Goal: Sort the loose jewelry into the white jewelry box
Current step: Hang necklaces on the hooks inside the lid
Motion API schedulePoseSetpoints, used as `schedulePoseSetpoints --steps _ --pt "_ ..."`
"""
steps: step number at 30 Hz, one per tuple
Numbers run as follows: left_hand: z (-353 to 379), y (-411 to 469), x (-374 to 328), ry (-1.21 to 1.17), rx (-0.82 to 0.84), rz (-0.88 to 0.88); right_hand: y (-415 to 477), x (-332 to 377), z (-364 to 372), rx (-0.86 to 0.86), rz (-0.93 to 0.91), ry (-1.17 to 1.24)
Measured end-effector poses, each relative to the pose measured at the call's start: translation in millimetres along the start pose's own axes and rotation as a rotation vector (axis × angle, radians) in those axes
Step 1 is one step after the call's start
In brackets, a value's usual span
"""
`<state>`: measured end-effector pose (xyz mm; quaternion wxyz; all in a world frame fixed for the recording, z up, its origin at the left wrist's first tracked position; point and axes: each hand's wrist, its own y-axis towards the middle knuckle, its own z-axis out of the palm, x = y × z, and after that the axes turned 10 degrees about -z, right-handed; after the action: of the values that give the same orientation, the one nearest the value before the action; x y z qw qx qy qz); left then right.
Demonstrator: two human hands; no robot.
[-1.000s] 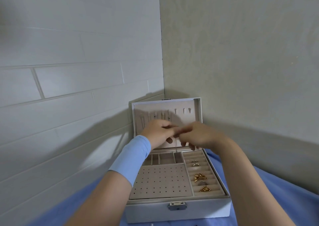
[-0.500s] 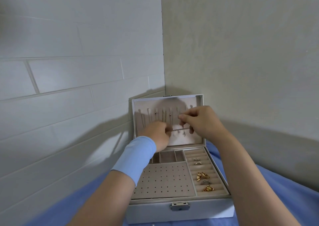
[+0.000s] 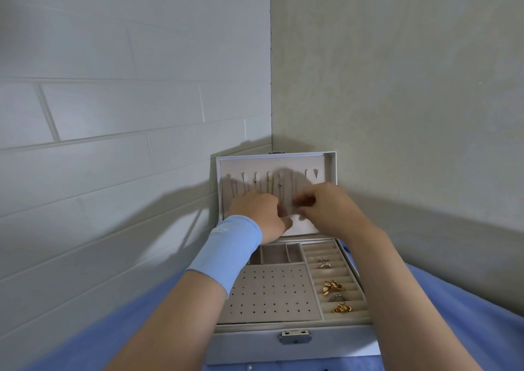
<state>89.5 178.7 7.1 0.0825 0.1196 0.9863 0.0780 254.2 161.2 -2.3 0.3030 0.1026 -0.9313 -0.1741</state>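
Chains [image 3: 280, 184] on the lid [image 3: 323, 163] above the nearly touching left hand [image 3: 256, 210] and right hand [image 3: 333, 210] seem light, limp, tangle-prone, best pinched near the clasp; whether either hand holds one cannot be told.

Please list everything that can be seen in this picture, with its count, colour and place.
jewelry box: one, white, open, centre
necklaces: several, silvery, hanging inside the upright lid
gold pieces: two, gold, right-hand ring rolls
rings: three, silvery, same rolls
earring panel: one, beige, front left of tray
latch: one, grey, front wall
cloth: one, blue, under box
wristband: one, light blue, left wrist
left hand: at the lid, blurred
right hand: at the lid, blurred; held thing unclear
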Motion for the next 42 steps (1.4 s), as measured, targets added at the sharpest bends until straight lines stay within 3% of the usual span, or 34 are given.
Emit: schedulePoseSetpoints --steps 8,16,25,38,42 --pt "-12.0 -35.0 14.9 -0.234 -0.017 -0.025 -23.3 37.3 -4.0 -0.004 -0.069 -0.030" --pt "-47.4 -135.6 89.4 -0.373 0.008 -0.193 -76.0 138.3 28.9 0.216 -0.235 0.060" --pt "-65.2 -260.9 167.9 -0.214 0.266 -0.308 -153.4 230.5 87.1 0.632 -0.262 0.124" --pt "-52.7 -376.2 237.1 -0.101 0.522 -0.392 -212.1 302.5 150.4 1.035 -0.423 -0.056" --pt "-48.8 -386.5 237.2 -0.133 0.575 -0.345 -217.9 303.0 147.4 1.067 -0.409 -0.139"
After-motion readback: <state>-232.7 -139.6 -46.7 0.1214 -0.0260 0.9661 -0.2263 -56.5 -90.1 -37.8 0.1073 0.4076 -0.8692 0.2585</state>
